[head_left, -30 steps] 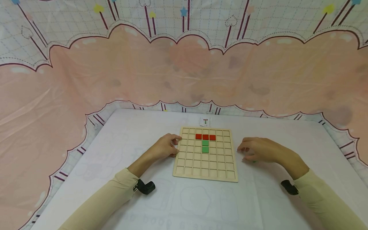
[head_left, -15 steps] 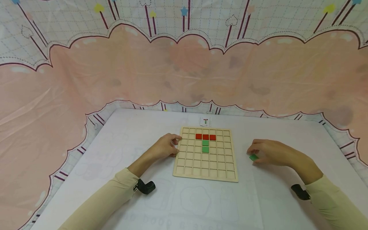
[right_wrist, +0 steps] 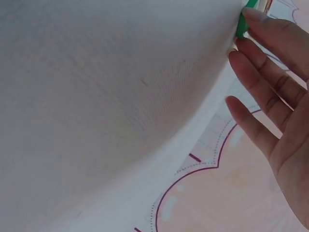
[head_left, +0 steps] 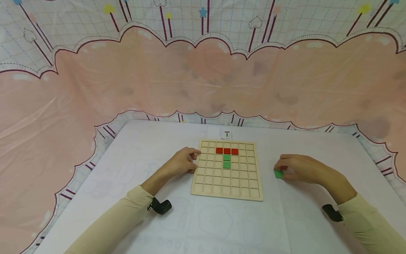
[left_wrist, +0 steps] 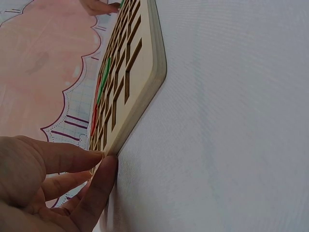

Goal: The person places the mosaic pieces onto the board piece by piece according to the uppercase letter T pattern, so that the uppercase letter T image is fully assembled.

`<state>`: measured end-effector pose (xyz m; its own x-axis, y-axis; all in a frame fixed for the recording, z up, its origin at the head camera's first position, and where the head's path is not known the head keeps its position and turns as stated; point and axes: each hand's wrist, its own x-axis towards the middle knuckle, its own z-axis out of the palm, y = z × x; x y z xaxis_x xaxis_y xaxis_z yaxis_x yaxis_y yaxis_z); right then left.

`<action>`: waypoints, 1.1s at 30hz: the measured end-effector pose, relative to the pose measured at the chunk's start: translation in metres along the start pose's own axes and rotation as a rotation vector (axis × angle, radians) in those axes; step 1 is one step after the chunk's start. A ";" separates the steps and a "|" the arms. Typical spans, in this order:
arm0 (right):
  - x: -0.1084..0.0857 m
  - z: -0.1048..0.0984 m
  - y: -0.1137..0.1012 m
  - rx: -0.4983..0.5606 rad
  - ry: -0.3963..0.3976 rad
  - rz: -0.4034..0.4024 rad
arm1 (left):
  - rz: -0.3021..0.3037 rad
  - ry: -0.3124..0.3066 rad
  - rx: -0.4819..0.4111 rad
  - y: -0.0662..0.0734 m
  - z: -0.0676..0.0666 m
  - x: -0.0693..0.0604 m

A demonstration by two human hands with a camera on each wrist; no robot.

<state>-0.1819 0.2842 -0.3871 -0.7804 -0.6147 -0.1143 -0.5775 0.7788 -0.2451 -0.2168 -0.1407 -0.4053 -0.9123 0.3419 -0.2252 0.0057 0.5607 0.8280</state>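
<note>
A square wooden grid board (head_left: 226, 180) lies on the white table, with three red tiles (head_left: 226, 151) in a row near its far side. Two green tiles (head_left: 226, 161) run down from the middle red one. At the board's left edge, my left hand (head_left: 182, 161) holds the rim with its thumb and fingertips, as the left wrist view also shows. To the right of the board, my right hand (head_left: 299, 168) pinches a loose green tile (head_left: 278, 174) between thumb and fingers, low over the table. In the right wrist view the other fingers are spread loosely.
Behind the board lies a small card (head_left: 227, 134) printed with a T-shaped grid pattern. The white tabletop (head_left: 152, 141) ends at a printed cloth backdrop (head_left: 203, 84). A black wrist camera (head_left: 161, 206) sits under the left sleeve.
My right hand has moved right, away from the board, and now pinches a green tile that was mostly hidden beneath it. My left hand and the board stay put.
</note>
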 end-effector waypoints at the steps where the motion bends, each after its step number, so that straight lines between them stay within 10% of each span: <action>1: 0.000 0.000 0.000 -0.005 0.004 -0.006 | -0.001 0.000 -0.001 0.000 0.000 0.000; 17: 0.004 -0.003 0.004 0.047 -0.005 -0.063 | 0.002 0.001 -0.011 0.001 0.000 0.000; 33: -0.001 0.001 0.002 0.040 0.018 0.060 | -0.001 0.002 -0.012 -0.002 0.000 0.000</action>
<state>-0.1822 0.2857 -0.3883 -0.8180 -0.5640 -0.1126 -0.5195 0.8086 -0.2763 -0.2170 -0.1414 -0.4067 -0.9131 0.3401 -0.2250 0.0001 0.5520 0.8339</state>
